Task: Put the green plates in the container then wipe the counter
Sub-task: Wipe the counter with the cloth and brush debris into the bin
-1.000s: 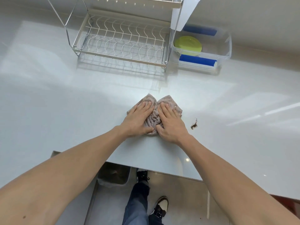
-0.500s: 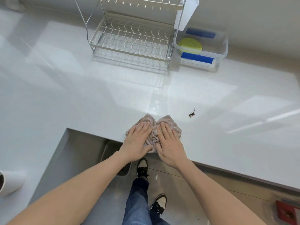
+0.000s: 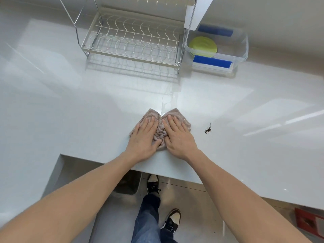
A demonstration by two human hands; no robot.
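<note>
One pale glossy surface [image 3: 73,109] fills most of the view, with a notch cut into its near edge. At the far side stands one wire dish rack [image 3: 133,41], its lower tier bare (the upper tier is cut off by the top edge). Just right of the rack sits one clear plastic container [image 3: 242,50] with two blue handles, one at its far rim and one at its near rim. Inside it lie the green plates [image 3: 203,45], stacked flat; how many are in the stack cannot be told.

Near the middle of the surface lies one brownish cloth [image 3: 160,133], bunched into ridges down its centre. Two bare hands rest on it side by side: the left hand [image 3: 144,137] and the right hand [image 3: 178,135] both lie flat with fingers straight and close together, pointing away, palms pressing the cloth down, thumbs nearly meeting over the ridges.

To the right of the cloth, apart from it, is one small dark patch of crumbs [image 3: 208,129].

Below the near edge two shoes [image 3: 171,220] and one trouser leg show on the floor.
</note>
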